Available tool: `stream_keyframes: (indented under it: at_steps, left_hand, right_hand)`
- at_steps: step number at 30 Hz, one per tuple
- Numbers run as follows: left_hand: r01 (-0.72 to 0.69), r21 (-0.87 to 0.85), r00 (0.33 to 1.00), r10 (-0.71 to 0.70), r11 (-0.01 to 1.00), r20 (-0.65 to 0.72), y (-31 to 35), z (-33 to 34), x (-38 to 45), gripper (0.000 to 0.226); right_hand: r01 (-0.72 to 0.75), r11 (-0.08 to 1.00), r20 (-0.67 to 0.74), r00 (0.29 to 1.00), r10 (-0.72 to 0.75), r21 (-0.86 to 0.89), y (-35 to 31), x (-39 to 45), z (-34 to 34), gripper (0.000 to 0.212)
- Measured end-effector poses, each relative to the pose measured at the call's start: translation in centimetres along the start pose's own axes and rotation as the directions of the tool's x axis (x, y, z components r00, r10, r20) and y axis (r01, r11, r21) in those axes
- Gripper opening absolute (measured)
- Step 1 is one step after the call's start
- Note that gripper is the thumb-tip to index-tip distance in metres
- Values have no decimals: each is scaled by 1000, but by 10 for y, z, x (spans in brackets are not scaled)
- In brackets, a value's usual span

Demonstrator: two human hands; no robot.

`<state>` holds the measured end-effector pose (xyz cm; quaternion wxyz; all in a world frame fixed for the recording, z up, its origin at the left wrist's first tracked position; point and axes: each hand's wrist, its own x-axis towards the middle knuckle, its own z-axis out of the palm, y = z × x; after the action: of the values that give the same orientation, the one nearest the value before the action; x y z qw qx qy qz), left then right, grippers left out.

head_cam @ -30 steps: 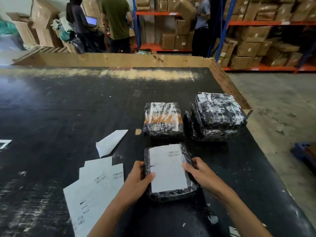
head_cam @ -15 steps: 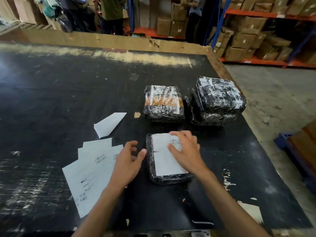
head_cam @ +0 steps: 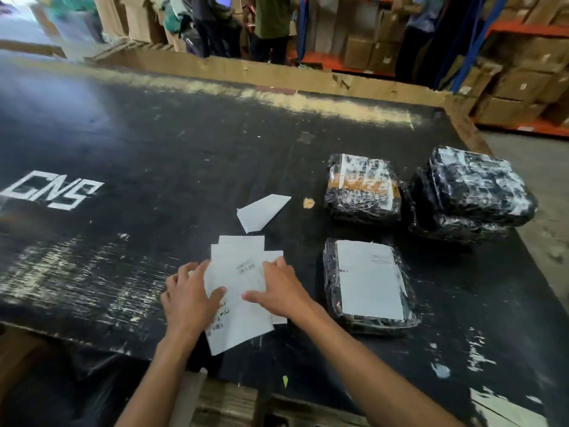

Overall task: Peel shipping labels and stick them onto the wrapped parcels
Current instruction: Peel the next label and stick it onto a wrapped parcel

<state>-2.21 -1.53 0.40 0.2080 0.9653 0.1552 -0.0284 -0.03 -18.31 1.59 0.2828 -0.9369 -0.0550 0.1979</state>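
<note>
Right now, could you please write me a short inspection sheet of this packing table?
Surface: black table, scuffed, white lettering at left.
Job's things: label sheets in a loose pile; near parcel already carries a white label; bare parcel behind it; two stacked parcels at far right.
Clutter: folded backing paper; small tan scrap.
Grippers: left hand and right hand both rest on the sheets; whether either pinches one is unclear.
Cables: nothing seen.
Surroundings: shelving with cartons; people standing beyond the table.
</note>
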Motion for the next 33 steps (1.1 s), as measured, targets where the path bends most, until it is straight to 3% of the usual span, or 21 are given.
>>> stream_keyframes:
  at_steps: [5,9,11,14,18,23,26,29,33]
  left_hand:
    - [5,-86,1000,-6,996,-15,-11,4,7,73]
    - [-29,-257,994,0,966,-110,-18,6,7,66]
    - [-80,-262,985,36,962,-168,-19,7,5,64]
    - [-108,-256,971,46,961,-236,-16,11,3,59]
    - [-165,-375,946,38,912,-322,-8,12,0,44]
    - [-186,-704,951,-54,685,-304,14,-10,-3,22]
    - [-9,-925,994,-100,381,-51,28,-24,-7,31]
    - [130,-969,988,59,212,146,40,-35,-19,24]
    - [181,-980,957,214,84,195,46,-43,-34,25]
  right_hand:
    - [-64,998,-149,987,66,14,-3,4,17,63]
    - [-52,982,-208,974,91,183,2,7,17,31]
    - [-33,965,-216,972,92,260,4,5,16,16]
    - [-20,938,-200,975,94,346,6,1,10,14]
    - [-16,848,-157,981,116,530,9,-4,-3,12]
    - [3,660,-78,993,83,751,11,-18,-31,8]
    - [39,615,-132,985,107,787,14,-22,-46,9]
    - [99,590,-221,965,138,801,12,-25,-58,11]
    - [218,550,-344,929,135,806,6,-34,-76,7]
